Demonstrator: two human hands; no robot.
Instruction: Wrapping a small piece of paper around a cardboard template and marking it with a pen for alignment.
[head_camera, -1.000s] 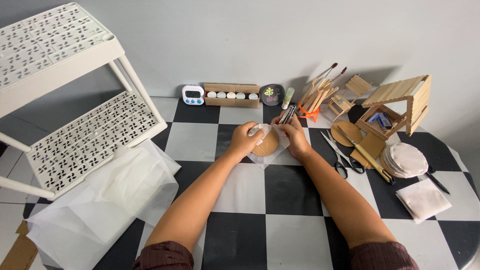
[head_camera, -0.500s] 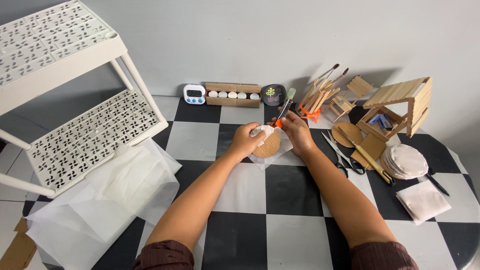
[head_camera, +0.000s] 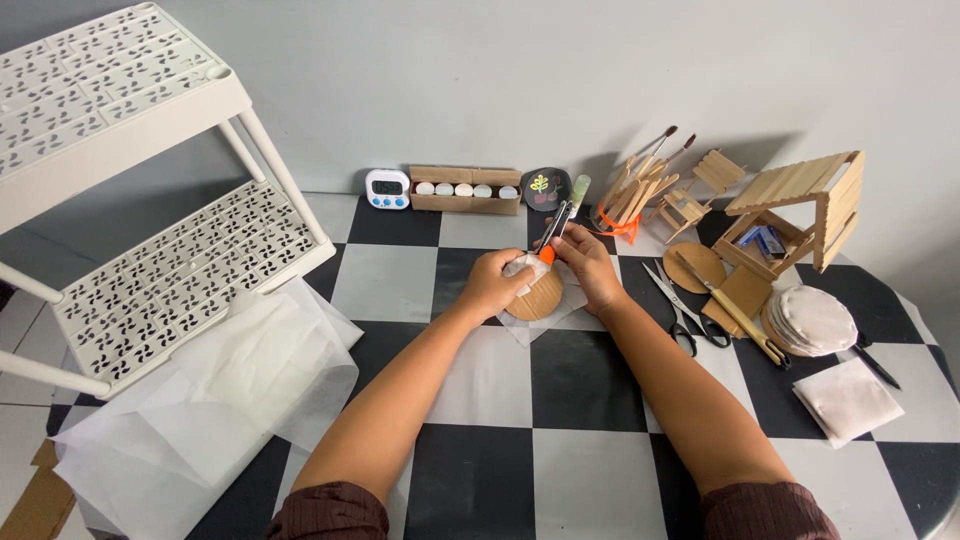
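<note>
From my seat I see my left hand (head_camera: 492, 283) closed around the edge of a flat round wooden disc (head_camera: 537, 297), thumb on top, pressing a crumpled bit of white tissue (head_camera: 523, 266) against it. The disc sits over a thin white paper sheet (head_camera: 545, 322) on the glossy black-and-white checkered table (head_camera: 585, 390), near its middle, just in front of the back row of supplies. My right hand (head_camera: 590, 262) is pinched shut on a slim tool with an orange collar and dark metal tip (head_camera: 553, 232); it looks like a craft knife or a small pair of pliers, but I cannot tell which from here. Its lower end meets the tissue at the top of the disc.

Along the wall stand a small white digital timer with blue buttons (head_camera: 386, 188), an open brown cardboard box holding a row of pale round lids (head_camera: 466, 190), and a dark round pot with a yellow plant motif (head_camera: 545, 187). To the right are a bundle of ice-cream sticks and brushes (head_camera: 640, 190), a little house of bare wooden sticks (head_camera: 800, 205), scissors (head_camera: 685, 305), a stack of white round pads (head_camera: 815, 320) and a folded white cloth (head_camera: 848, 398). On the left, a white perforated plastic rack (head_camera: 150, 240) lies tipped beside loose translucent paper (head_camera: 215, 400).
</note>
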